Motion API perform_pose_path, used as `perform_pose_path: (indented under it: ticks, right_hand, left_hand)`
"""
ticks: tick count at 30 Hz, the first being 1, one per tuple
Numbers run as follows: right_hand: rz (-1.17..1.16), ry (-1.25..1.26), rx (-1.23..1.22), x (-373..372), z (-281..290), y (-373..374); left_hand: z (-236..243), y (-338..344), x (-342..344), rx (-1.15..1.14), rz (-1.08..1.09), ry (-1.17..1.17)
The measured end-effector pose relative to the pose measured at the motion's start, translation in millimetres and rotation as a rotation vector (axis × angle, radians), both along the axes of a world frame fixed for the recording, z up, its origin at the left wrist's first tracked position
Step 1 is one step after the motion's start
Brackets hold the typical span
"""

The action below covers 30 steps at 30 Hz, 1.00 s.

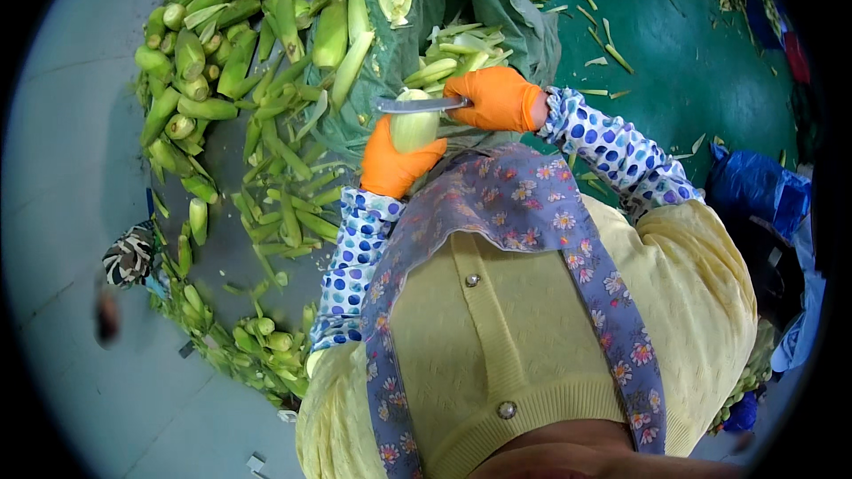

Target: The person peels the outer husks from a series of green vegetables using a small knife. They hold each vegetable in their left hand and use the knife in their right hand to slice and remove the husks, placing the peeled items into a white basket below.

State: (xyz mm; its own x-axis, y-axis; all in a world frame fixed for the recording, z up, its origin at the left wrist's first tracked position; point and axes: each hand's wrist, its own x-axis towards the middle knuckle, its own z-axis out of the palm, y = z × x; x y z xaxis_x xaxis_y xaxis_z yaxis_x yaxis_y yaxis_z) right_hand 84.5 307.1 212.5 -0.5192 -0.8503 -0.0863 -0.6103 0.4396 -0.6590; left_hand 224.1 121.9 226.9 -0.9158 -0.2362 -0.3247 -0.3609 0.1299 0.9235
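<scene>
An ear of corn [414,130], pale green in its husk, stands between my hands. My left hand [397,160], in an orange glove, is wrapped round its lower part. In my right hand [497,99], gloved the same way, is a knife [422,106] with a grey blade. That blade lies across the upper part of the ear, pointing left; whether it cuts into the husk I cannot tell. Just beyond my hands a green sack [532,31] gapes, with cut husk pieces [461,49] inside.
Unhusked corn [209,106] is heaped at the far left, with loose husk leaves [288,195] strewn on the dark surface nearer me. More corn [266,341] lies at the lower left. Husk scraps litter the green floor [674,62]; a blue bag [754,191] is at right.
</scene>
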Motion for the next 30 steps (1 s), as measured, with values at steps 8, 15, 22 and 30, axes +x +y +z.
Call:
perform_pose_path:
  ticks: [8, 15, 22, 30]
  right_hand:
    - [0.062, -0.335, 0.184, -5.5, 33.6, -4.8]
    - [-0.603, -0.400, 0.152, -87.2, -75.7, 50.1]
    - [-0.347, -0.664, -0.009, -69.9, -42.7, 56.3]
    - [0.093, -1.320, -0.421, 19.5, -4.5, -17.6]
  left_hand:
    - [-3.0, 8.6, 0.4, -0.035, -0.130, -0.017]
    - [6.2, 13.8, 14.2, -0.299, -0.067, 0.381]
    - [-6.1, 16.7, 34.1, -0.047, 0.203, 0.262]
    - [-1.8, 37.3, 43.7, 0.878, 0.476, 0.325]
